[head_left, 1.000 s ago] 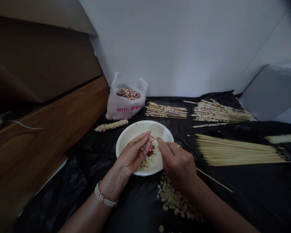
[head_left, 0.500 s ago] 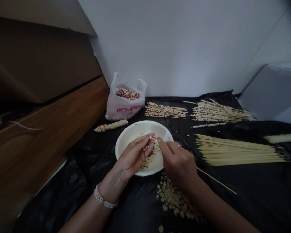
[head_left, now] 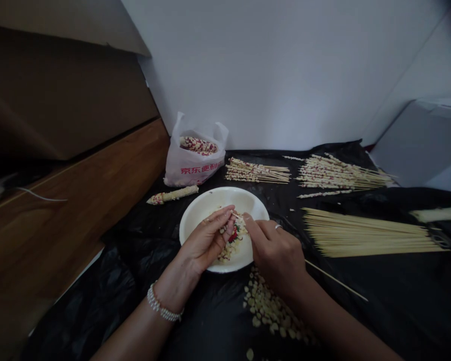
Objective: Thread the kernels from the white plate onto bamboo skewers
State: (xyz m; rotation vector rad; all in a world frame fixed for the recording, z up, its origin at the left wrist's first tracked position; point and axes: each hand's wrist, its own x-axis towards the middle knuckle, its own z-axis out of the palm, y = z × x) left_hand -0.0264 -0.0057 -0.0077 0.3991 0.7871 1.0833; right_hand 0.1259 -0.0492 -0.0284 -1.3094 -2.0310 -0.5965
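Observation:
My left hand is over the white bowl, thumb and fingers pinched, with a few corn kernels showing in its fingers. My right hand is closed round a thin bamboo skewer. The skewer's tip end reaches my left fingertips, while its long rear end slants out behind my right hand to the lower right. Loose kernels lie in the bowl, partly hidden by my hands, near a red and green print on its bottom. Under my right wrist, a heap of pale kernels spreads on black plastic sheeting.
A white plastic bag with red-speckled corn cobs stands behind the bowl. A partly stripped cob lies left. Kernel-threaded skewers and a bigger bundle lie at the back. Bare skewers fan out at right, near a pale cob.
My left fingertips have shifted slightly left and curled in more, uncovering more of the bowl's print. My right hand stays nearly in place with the skewer.

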